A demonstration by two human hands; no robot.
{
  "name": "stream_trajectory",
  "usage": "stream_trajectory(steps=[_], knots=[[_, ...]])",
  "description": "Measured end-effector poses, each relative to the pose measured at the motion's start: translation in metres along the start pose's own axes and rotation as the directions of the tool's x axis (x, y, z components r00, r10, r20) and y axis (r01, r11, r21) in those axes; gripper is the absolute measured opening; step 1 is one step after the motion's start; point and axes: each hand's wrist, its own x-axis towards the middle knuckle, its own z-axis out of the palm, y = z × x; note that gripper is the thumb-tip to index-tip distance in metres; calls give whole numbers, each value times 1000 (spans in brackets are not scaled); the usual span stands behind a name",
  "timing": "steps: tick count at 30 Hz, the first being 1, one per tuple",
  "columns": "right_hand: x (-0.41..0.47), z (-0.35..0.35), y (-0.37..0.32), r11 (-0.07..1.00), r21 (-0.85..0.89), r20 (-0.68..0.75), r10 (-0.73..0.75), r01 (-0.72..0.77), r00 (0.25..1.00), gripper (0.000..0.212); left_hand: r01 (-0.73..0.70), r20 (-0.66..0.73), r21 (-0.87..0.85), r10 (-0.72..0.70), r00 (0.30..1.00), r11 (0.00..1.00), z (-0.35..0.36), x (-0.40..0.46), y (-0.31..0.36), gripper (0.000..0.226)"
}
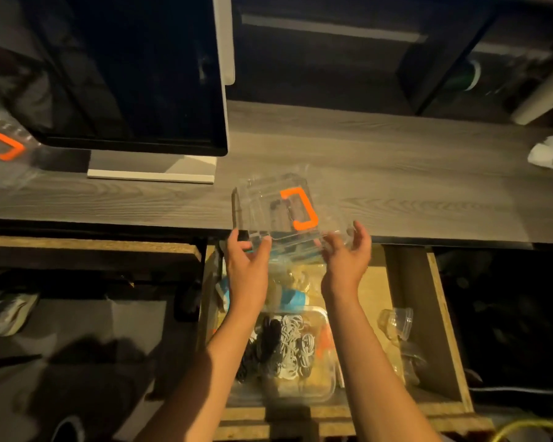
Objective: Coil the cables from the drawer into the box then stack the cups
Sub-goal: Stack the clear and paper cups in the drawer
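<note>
Far left of the left hand, a second clear lid with orange handle (4, 145) is lying blurred at the worktop edge, next to a dark monitor (131, 74) standing on a white base (150, 173). Left hand (248, 266) is gripping the near left edge of a clear plastic box (268, 205), thumb on top of the rim, fingers curled round the corner. The box is sitting on the front edge of the grey wood-grain worktop (396, 186), straight ahead of both hands, and is showing an orange handle (300, 208) through the plastic; whether that handle is on a lid or on the box wall, can't tell. Right hand (348, 260) is reaching to the near right corner of the box, palm facing left, fingers loosely curved and released; contact with the plastic is unclear. Below both forearms the wooden drawer (441, 314) is standing open. Between the forearms, a clear tray is holding a tangle of black and white cables (284, 346). Just behind the wrists something blue (292, 296) is lying in the drawer, too blurred to identify. Right of the right forearm, clear plastic cups (396, 323) are lying on their sides in the drawer. Far right on the worktop, a crumpled white item (546, 151) is sitting near the edge.
</note>
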Motion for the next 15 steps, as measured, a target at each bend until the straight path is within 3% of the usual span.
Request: stream_trajectory(steps=[5,9,15], knots=[[-37,-67,-26,1000,21,-8,-2,3,1000,53,136,18,-286,-136,990,948,-9,-29,-21,61],[-46,-116,-30,999,-26,65,35,-33,997,38,157,27,-496,-165,986,854,-21,-55,-34,60],[-52,-161,-29,985,-106,146,148,-134,978,42,162,-11,-500,-193,981,851,-32,-97,-60,38]])
